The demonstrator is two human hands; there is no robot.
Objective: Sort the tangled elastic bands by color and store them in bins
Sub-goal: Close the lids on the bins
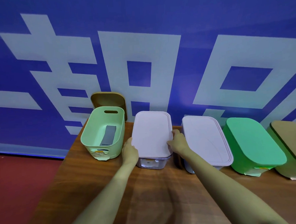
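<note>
Gripping the lilac lid (151,134), my left hand (129,150) at nine o'clock, right hand (178,141) at three; bin label (149,163) below blurred, unreadable.

The broad wall banner (155,12) was deep blue with large pale grey-white block characters. The wooden table (165,188) showed a streaked brown grain, and the floor (18,178) at left was dark red. At far left, the open mint-green plastic bin (93,137) held a flat grey strip (109,135), with a tan rounded lid (108,99) behind it. Rightward came a pale lilac rectangular plastic lid (151,134) on a clear plastic box (151,163), a second lilac plastic lid (205,139), a bright green lidded bin (253,140) and a tan-lidded olive bin (291,138).
</note>
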